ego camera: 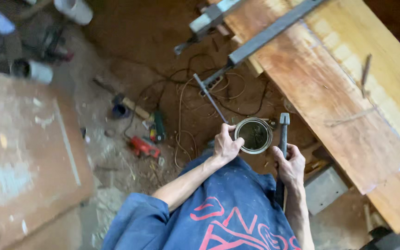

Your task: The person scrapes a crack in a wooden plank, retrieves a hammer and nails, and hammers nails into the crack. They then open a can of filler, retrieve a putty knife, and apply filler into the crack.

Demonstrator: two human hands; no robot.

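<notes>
1. Left hand point(225, 146) curled around the rim of a round tin point(253, 135), thumb and fingers pinching its 9 o'clock edge.
2. Right hand point(290, 166) wrapped tight around a hammer point(283, 139), just beside the tin at 3 o'clock.
3. Hammer's long axis running 12 to 6, head up at 12.
4. Tin's open mouth facing upward.
5. Plank point(329, 92) edge close at 2 o'clock; open dirt floor point(130, 60) toward 10, crossed by cables point(186, 106).

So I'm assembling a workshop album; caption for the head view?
Left hand holds a round open tin, right hand grips a hammer, beside a wooden plank.
</notes>
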